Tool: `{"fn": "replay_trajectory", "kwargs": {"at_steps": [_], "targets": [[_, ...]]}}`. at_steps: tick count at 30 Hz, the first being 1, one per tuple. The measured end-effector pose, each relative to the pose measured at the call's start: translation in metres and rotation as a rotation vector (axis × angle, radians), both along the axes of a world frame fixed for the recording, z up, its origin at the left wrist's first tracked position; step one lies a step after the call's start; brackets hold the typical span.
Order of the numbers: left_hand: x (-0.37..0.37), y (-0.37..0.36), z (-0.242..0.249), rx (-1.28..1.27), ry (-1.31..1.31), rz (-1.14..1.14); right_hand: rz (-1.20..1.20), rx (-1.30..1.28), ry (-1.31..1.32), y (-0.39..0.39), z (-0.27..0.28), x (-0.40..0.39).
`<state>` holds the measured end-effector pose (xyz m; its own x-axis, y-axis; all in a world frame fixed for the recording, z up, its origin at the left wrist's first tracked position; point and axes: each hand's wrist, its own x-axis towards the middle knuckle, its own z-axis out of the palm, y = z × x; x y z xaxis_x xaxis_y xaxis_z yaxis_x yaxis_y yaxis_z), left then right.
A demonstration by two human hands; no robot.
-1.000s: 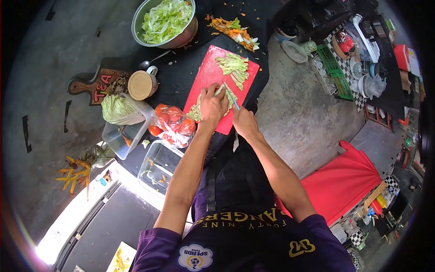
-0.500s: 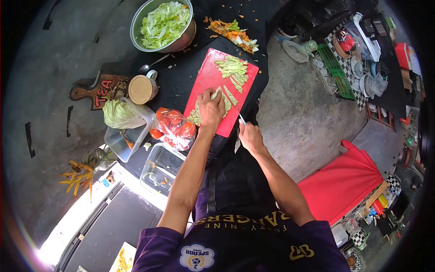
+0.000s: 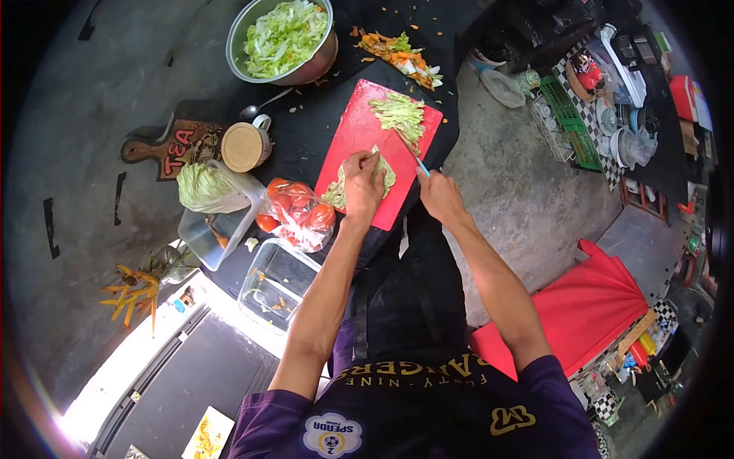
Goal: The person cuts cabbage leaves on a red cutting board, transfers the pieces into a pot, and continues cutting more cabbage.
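Observation:
On the red cutting board (image 3: 354, 122), my left hand (image 3: 364, 186) presses down a cabbage leaf (image 3: 388, 175), its fingers bent over it. Part of the leaf sticks out on either side of that hand. My right hand (image 3: 441, 194) is closed around the light-blue handle of a knife (image 3: 420, 163). The blade points up the board and touches the lower side of a pile of sliced cabbage (image 3: 398, 113). Left of the board lies a clear plastic bag of tomatoes (image 3: 300, 216).
A metal pot (image 3: 329, 47) of chopped cabbage stands at the top, beside vegetable scraps (image 3: 399, 58). To the left are a lidded mug (image 3: 244, 147), a spoon (image 3: 264, 103), a wooden TEA board (image 3: 157, 150), a cabbage (image 3: 206, 188) and a glass dish (image 3: 260, 310).
My right hand has moved the knife up and right, away from the leaf to the sliced pile. The cut strips beside the leaf have joined that pile. My left hand stays on the leaf.

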<state>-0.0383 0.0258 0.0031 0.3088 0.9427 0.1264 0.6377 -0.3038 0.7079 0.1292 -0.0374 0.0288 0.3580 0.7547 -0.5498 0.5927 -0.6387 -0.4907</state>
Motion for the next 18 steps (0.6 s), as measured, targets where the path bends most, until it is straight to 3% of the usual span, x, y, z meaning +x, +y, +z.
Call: {"fn": "replay_trajectory", "kwargs": {"at_steps": [7,18], "targets": [[0.007,0.008,-0.002,-0.091,-0.107,0.027,-0.054,0.081,0.151,-0.012,-0.003,-0.041],[-0.002,0.014,0.001,-0.067,0.063,-0.108,-0.006,-0.160,0.064,-0.004,0.010,-0.048]]}}
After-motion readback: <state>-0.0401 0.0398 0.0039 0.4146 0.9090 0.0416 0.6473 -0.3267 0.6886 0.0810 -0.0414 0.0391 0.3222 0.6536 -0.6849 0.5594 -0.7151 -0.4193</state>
